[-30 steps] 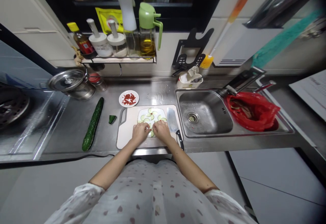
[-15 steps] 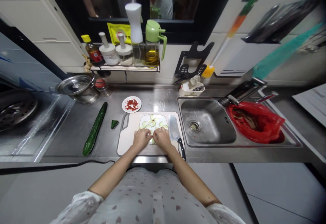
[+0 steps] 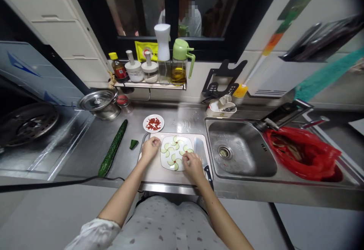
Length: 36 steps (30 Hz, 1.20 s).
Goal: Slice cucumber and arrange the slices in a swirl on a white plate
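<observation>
On the cutting board lies a white squarish plate with several curved cucumber slices set around small red bits. My right hand is over the plate's right edge, fingers pinched by a slice; anything between them is too small to make out. My left hand hovers left of the plate, its fingertips drawn together, their contents hidden. Behind the board a round white plate holds chopped red pieces. A knife rests on the board's right side.
A long cucumber and a cucumber end lie on the counter to the left. At the right are the sink and a red bag. A lidded pot stands at the back left, below a shelf of bottles.
My hands have moved apart: the left one off the plate to its left, the right one to the plate's right edge. More of the slices now shows. The view has shifted.
</observation>
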Motion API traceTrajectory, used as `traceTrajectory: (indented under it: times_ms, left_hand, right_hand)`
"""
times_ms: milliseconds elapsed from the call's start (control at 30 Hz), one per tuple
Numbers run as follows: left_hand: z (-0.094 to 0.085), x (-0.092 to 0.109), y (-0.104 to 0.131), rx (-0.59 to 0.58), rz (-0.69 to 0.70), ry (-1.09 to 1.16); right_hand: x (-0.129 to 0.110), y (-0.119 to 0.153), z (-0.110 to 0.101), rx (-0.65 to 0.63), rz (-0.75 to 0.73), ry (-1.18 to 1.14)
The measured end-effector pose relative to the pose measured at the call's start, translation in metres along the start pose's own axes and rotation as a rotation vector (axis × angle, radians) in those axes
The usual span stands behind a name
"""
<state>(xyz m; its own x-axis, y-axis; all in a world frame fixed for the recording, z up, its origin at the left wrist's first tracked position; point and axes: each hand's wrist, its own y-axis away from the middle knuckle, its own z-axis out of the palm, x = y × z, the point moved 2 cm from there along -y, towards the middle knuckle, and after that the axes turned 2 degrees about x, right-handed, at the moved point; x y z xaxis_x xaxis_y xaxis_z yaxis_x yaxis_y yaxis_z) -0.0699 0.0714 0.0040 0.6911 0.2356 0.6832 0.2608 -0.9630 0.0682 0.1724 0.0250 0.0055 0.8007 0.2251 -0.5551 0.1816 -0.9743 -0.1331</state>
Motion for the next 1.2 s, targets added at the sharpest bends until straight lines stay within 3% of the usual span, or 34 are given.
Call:
traceTrajectory:
  times_ms: [233, 533, 833, 1200]
  left_hand:
    - [-0.029, -0.018, -0.058, 0.163, -0.141, -0.115]
    - [-0.022, -0.024, -0.110, 0.112, -0.088, -0.383]
    - [-0.015, -0.031, -0.132, -0.005, -0.027, -0.532]
    - [-0.014, -0.035, -0.136, -0.023, -0.030, -0.544]
  right_hand:
    - [-0.002, -0.001, -0.006, 0.033, 0.003, -0.044]
    - [-0.001, 0.000, -0.005, 0.040, -0.001, -0.057]
    - [0.005, -0.001, -0.006, 0.035, -0.005, -0.067]
    - [0.007, -0.006, -0.001, 0.045, -0.016, -0.088]
